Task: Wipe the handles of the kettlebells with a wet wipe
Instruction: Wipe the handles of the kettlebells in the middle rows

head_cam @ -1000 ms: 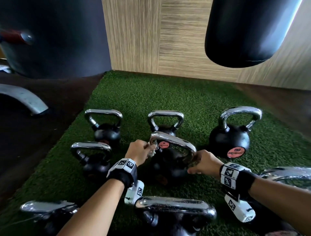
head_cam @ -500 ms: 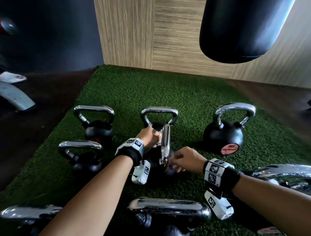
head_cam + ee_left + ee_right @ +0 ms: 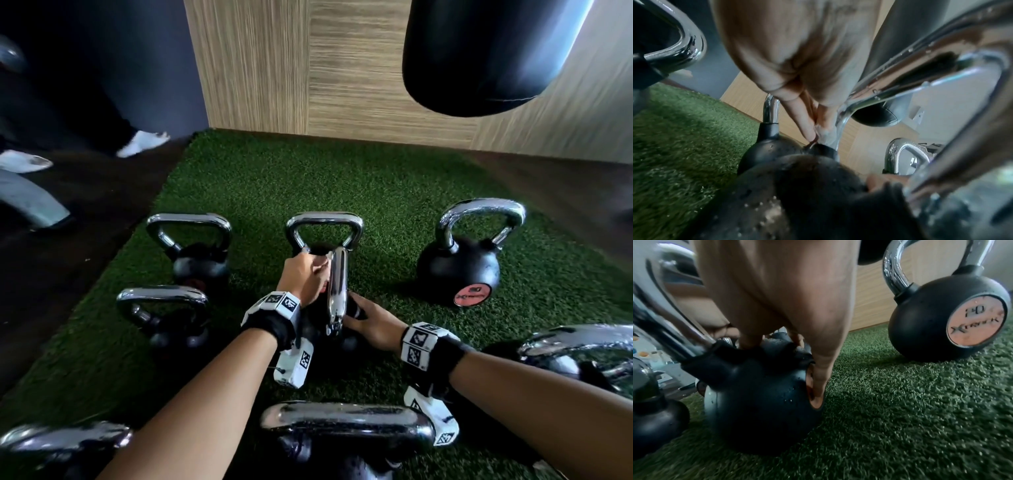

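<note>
The middle kettlebell stands on green turf with its chrome handle (image 3: 337,287) turned edge-on to me. My left hand (image 3: 303,279) pinches a white wet wipe (image 3: 827,136) against the far leg of that handle, just above the black ball. The wipe (image 3: 322,269) shows only as a pale scrap by my fingers in the head view. My right hand (image 3: 368,322) clasps the ball (image 3: 760,386) from the right. Its fingers (image 3: 819,378) curl over the top and down the side with the orange disc.
Several other kettlebells ring this one: a 20 kg one (image 3: 459,270) right, one (image 3: 325,226) directly behind, two (image 3: 171,318) left, and handles (image 3: 346,421) close in front. A black punching bag (image 3: 486,51) hangs above right. Another person's shoes (image 3: 142,144) stand left of the turf.
The middle kettlebell has been turned so its handle now points edge-on. My right hand dropped from the handle's end to the ball. My left hand stays with the wipe on the far leg.
</note>
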Available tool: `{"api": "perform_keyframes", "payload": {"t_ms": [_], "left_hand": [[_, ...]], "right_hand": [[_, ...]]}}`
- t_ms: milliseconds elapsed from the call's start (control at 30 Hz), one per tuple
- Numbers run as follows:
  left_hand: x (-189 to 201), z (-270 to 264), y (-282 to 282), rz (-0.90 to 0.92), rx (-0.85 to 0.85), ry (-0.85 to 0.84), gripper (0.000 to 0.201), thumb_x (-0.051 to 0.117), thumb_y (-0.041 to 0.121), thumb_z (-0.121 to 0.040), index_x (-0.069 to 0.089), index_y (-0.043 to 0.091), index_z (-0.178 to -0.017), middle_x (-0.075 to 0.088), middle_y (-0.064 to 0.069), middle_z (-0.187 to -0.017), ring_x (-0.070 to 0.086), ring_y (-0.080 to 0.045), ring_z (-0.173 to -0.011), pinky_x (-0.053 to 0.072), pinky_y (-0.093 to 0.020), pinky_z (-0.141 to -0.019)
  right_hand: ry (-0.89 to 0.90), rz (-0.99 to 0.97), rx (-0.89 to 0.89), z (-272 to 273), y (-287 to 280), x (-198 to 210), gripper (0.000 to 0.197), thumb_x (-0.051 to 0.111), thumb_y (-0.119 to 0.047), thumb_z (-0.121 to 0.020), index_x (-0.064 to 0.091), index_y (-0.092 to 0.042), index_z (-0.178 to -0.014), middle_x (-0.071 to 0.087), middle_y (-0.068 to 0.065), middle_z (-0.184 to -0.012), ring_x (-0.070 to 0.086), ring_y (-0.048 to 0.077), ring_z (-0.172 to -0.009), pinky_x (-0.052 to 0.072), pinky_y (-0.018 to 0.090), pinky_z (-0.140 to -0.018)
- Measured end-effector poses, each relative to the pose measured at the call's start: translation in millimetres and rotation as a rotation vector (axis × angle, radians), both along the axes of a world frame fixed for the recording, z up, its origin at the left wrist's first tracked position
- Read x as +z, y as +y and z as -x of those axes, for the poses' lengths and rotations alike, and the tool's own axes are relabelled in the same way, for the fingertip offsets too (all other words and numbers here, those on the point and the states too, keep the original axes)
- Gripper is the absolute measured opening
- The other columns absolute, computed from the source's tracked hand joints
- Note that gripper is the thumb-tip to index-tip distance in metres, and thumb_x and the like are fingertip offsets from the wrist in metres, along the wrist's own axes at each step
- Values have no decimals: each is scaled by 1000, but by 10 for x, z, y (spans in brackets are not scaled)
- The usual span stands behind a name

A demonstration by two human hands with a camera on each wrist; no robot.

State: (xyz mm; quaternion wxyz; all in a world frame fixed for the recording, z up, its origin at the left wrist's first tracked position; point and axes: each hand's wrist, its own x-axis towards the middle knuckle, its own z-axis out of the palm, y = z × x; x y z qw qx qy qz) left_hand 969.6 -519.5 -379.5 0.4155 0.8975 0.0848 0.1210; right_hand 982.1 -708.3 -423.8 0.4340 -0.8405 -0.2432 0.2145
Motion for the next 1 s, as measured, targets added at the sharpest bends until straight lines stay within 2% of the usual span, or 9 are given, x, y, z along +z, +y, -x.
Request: {"api": "perform_keyframes", "payload": {"t_ms": [200,267,333,467,567,667,733,800,1000], "left_hand": [[32,-24,70,120,-50,-110,36,64,51,-98,82,20,-96,76,5,-71,66,11,-66,52,-9,-65],[23,15,83,328,-133,-81,19,71,33,-97,81,20,-105,80,-11,-96,77,-13,-91,62,-34,-87],[16,77,118,491,-208,-67,14,71,13,-95,80,19,-104,78,-16,-106,75,-28,-99,61,-46,-90],[17,93,143,617,-231,-22,23,65,-5,-95,74,4,-115,77,-10,-99,76,-10,-82,63,-21,-74],[57,88,150,609,-158,-59,27,65,-7,-94,69,-11,-121,76,-10,-98,76,-9,-83,63,-23,-74],[111,142,184,534,-128,-111,21,81,12,-85,81,10,-106,80,-5,-100,76,-15,-96,60,-28,-86],[149,219,194,624,-178,-51,13,85,19,-75,85,22,-88,81,-4,-92,77,-12,-83,60,-21,-76],[179,259,229,734,-259,47,14,84,18,-70,85,20,-84,81,-10,-88,77,-14,-76,62,-22,-69],[300,315,252,574,-244,91,17,87,18,-76,80,15,-91,81,-10,-88,78,-19,-80,63,-24,-72]], "right_hand": [[-22,-8,8,-1,-6,6,51,68,-42,-92,54,-23,-137,71,3,-122,66,25,-114,48,50,-104],[-17,-18,8,3,-12,0,51,69,-42,-91,54,-24,-137,70,2,-123,66,24,-115,48,50,-105],[-24,-26,10,1,-21,-16,53,69,-43,-91,54,-25,-138,70,1,-124,65,23,-117,47,49,-106],[-31,-37,17,-26,-28,-47,52,69,-44,-90,55,-26,-137,70,1,-123,65,22,-116,48,49,-105],[-33,-34,20,-58,-24,-71,51,70,-45,-90,56,-25,-135,71,1,-121,66,22,-114,48,49,-104],[-32,-48,25,-79,-26,-102,52,71,-47,-89,57,-24,-134,71,0,-121,66,22,-115,48,49,-105],[-14,-62,13,-88,-32,-123,55,72,-47,-88,56,-23,-135,71,2,-122,65,24,-116,47,51,-105],[-11,-68,8,-90,-34,-137,57,72,-46,-88,55,-21,-136,70,4,-123,65,26,-117,47,52,-106],[-25,-82,39,-91,-41,-74,70,72,-63,-78,59,-21,-132,72,3,-120,66,25,-114,48,52,-104]]}}
